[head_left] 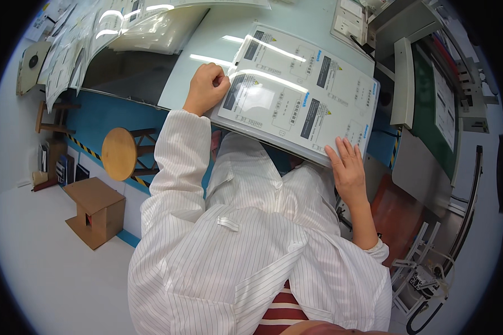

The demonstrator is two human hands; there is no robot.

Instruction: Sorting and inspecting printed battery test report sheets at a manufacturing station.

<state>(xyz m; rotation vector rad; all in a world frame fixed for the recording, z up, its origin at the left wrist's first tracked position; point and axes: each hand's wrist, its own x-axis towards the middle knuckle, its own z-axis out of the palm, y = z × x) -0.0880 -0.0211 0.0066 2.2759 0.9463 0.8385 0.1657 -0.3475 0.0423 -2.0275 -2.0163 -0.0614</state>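
A stack of clear plastic sheets (pixel 288 84) printed with label panels lies tilted on the near part of the table, jutting over its front edge. At the stack's left edge my left hand (pixel 208 87) is closed, thumb and fingers curled together. What it holds, if anything, is hidden by the fingers. My right hand (pixel 349 170) rests with outstretched fingers on the near right corner of the stack, holding nothing. Glare from overhead lights crosses the top sheet in bright streaks.
More loose clear sheets (pixel 145 33) are heaped at the far left of the table (pixel 229 22). To the right stands a machine with a green bed (pixel 439 123). A round wooden stool (pixel 119 153) and a cardboard box (pixel 98 209) stand on the left.
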